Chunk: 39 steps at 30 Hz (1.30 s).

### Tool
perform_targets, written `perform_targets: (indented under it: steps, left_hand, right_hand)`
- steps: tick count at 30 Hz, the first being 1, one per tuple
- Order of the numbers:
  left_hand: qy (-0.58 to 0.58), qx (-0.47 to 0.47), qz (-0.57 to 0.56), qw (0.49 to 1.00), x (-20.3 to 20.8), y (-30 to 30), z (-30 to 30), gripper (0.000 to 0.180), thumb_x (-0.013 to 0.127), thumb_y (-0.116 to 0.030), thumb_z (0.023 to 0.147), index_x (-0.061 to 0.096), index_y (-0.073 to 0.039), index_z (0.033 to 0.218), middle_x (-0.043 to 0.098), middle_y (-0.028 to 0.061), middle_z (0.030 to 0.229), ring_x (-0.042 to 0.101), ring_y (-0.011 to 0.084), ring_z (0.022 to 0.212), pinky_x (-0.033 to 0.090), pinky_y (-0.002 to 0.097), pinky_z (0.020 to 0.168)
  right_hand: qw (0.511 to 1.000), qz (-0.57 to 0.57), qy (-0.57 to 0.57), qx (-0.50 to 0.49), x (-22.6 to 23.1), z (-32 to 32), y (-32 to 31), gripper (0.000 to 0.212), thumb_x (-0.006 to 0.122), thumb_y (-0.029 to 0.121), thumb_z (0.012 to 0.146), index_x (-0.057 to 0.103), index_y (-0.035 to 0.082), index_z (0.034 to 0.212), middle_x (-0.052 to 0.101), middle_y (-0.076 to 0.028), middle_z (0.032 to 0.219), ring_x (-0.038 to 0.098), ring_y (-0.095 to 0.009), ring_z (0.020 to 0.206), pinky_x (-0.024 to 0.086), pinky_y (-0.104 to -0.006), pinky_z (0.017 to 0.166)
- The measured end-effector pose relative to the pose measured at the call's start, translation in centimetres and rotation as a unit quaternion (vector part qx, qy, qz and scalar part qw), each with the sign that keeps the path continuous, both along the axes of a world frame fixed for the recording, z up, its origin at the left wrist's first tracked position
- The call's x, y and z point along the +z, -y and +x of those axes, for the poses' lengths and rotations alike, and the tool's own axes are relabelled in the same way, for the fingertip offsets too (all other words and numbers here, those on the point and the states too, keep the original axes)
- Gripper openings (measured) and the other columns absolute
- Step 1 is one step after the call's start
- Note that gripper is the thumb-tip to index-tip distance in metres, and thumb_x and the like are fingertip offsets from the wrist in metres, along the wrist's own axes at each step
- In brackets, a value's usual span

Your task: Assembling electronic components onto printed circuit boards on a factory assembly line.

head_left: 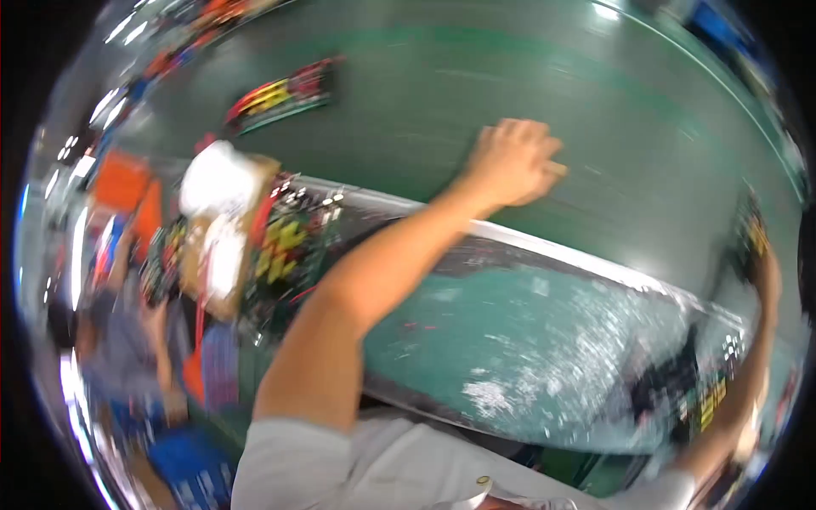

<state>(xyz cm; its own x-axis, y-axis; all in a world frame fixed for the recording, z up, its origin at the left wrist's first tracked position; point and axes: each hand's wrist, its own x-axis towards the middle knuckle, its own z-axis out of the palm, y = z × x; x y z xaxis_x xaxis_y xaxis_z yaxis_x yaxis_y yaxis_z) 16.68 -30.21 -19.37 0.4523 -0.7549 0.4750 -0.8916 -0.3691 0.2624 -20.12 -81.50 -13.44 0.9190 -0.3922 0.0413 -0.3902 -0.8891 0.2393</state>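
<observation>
My left arm reaches forward over the table's far edge. My left hand [514, 161] is above the green floor, its fingers bent and smeared by motion, and no object shows in it. My right arm stretches out to the far right. There my right hand [767, 270] is closed on a dark bundle with yellow parts [751, 225], too blurred to name more exactly. Beneath my arms lies a table with a shiny, plastic-like cover [527, 331] over a green top. A dark piece [667, 378] and a yellow-and-black bundle [712, 399] lie near its right end.
At left is a brown box [229, 255] with white sheets, beside a tangle of yellow and red parts [285, 246]. A person in grey [132, 340] works there near an orange bin [121, 181]. Another load of yellow and red parts [280, 95] stands farther off on the floor.
</observation>
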Motion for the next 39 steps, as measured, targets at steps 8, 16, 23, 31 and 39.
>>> perform_targets:
  steps: [8, 16, 23, 31, 39]
  left_hand:
    - [0.019, 0.011, 0.004, 1.0, -1.8, -4.6, 3.0, 0.038, 0.064, -0.038, 0.089, 0.063, -0.012, 0.117, 0.059, 0.0093, 0.121, 0.054, 0.0324, 0.114, 0.045, 0.0457, 0.093]
    - [-0.212, 0.093, -0.236, 0.944, -3.7, -6.7, 6.0, 0.046, 0.065, -0.033, 0.092, 0.056, -0.003, 0.126, 0.066, 0.0124, 0.102, 0.066, 0.0254, 0.078, 0.052, 0.0396, 0.071]
    - [-0.591, 0.066, 0.04, 0.803, 6.1, -4.8, 0.3, 0.1, 0.07, -0.045, 0.087, 0.004, -0.011, 0.155, 0.046, 0.027, 0.138, 0.063, 0.0386, 0.106, 0.057, 0.046, 0.079]
    - [-0.509, 0.188, 0.089, 0.835, 5.4, -1.7, -2.1, 0.127, 0.083, -0.035, 0.073, -0.013, -0.018, 0.155, 0.011, 0.0225, 0.158, 0.037, 0.0415, 0.135, 0.056, 0.0564, 0.082]
    - [-0.511, 0.188, 0.025, 0.839, 3.1, -2.7, 1.0, 0.11, 0.074, -0.024, 0.084, -0.013, -0.013, 0.15, 0.053, 0.0248, 0.121, 0.065, 0.0332, 0.085, 0.056, 0.0528, 0.065]
  right_hand:
    - [0.983, 0.095, 0.148, -0.049, 1.9, 20.8, -28.1, 0.02, 0.06, 0.021, 0.086, 0.063, 0.002, 0.087, 0.067, -0.021, 0.083, 0.065, -0.042, 0.08, 0.051, -0.0529, 0.071]
    - [0.866, 0.316, 0.388, 0.011, 0.0, 28.4, -49.0, 0.041, 0.068, 0.021, 0.083, 0.058, 0.001, 0.118, 0.061, -0.026, 0.117, 0.062, -0.037, 0.105, 0.051, -0.0464, 0.087]
    - [0.15, 0.849, 0.504, -0.047, -0.9, 21.5, -63.9, 0.065, 0.067, 0.031, 0.093, 0.035, 0.006, 0.144, 0.049, -0.009, 0.138, 0.047, -0.021, 0.128, 0.047, -0.0488, 0.093]
    - [-0.105, 0.928, 0.352, -0.07, -1.1, 13.8, -75.7, 0.065, 0.046, 0.054, 0.099, 0.039, 0.01, 0.145, 0.048, -0.009, 0.145, 0.05, -0.024, 0.129, 0.04, -0.0435, 0.109]
    - [-0.088, 0.984, 0.048, -0.15, 2.5, 4.4, -82.5, 0.065, 0.049, 0.059, 0.096, 0.044, 0.01, 0.139, 0.056, -0.004, 0.134, 0.054, -0.017, 0.121, 0.045, -0.0392, 0.102]
